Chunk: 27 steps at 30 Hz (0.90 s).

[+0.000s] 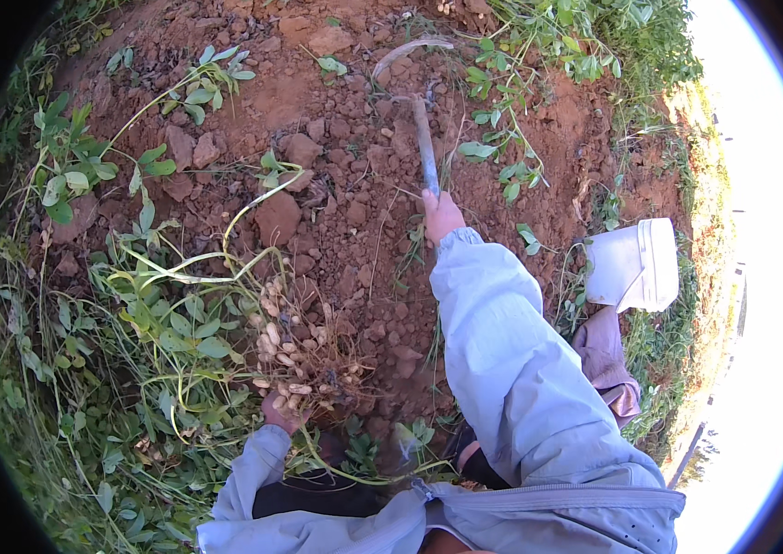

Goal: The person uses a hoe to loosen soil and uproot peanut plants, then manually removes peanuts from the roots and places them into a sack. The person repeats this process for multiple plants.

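Observation:
My right hand (442, 216) grips the straight handle of a short-handled tool (427, 149). At the tool's far end a pale curved blade (408, 52) rests on or near the soil; its join is hard to make out. My left hand (285, 413) is low on the left, partly hidden under a cluster of peanut pods (287, 353) with thin tangled roots (346, 367). It holds the pulled peanut plant (187, 270), whose pale stems and leaves spread leftward. Soil clings among the roots.
Broken reddish soil (336, 228) with clods lies in front of me. Leafy vines (52, 415) are heaped along the left, and more peanut plants (571, 34) stand at the upper right. At the right, a white plastic bucket (616, 266) lies tipped beside a brownish cloth (606, 360).

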Tool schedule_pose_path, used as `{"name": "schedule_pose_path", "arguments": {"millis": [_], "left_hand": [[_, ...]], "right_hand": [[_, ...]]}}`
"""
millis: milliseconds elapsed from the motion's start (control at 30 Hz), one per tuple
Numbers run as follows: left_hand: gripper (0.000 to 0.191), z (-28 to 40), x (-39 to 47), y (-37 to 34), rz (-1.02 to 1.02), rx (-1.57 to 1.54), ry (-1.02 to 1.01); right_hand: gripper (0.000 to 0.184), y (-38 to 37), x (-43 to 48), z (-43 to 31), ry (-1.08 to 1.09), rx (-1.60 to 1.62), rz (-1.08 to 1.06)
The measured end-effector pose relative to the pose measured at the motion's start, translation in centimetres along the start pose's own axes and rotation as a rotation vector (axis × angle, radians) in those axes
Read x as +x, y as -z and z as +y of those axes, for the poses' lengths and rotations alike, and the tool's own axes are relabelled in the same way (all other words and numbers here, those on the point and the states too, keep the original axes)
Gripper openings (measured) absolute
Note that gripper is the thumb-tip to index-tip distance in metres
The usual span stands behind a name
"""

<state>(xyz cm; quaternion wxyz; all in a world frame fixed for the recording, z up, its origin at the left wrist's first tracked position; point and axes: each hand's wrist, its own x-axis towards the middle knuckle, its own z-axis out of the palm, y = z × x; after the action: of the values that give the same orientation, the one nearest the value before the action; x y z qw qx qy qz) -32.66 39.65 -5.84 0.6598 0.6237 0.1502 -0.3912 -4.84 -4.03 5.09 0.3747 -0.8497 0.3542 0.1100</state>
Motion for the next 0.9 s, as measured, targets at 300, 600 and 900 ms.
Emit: {"name": "schedule_pose_path", "arguments": {"millis": [300,600,900], "left_hand": [[0.036,5.3,-0.5,-1.3,0.041,-1.067,0.509],[0.031,-1.6,0.3,1.5,-0.09,-0.553,0.129],[0.055,1.4,-0.4,-0.2,0.102,0.527,-0.108]], "right_hand": [[0.038,15.6,-19.9,8.3,-0.418,0.726,-0.134],[0.038,12.9,-12.6,10.9,0.322,-0.515,0.151],[0.033,9.2,-8.3,10.7,0.296,-0.652,-0.237]]}}
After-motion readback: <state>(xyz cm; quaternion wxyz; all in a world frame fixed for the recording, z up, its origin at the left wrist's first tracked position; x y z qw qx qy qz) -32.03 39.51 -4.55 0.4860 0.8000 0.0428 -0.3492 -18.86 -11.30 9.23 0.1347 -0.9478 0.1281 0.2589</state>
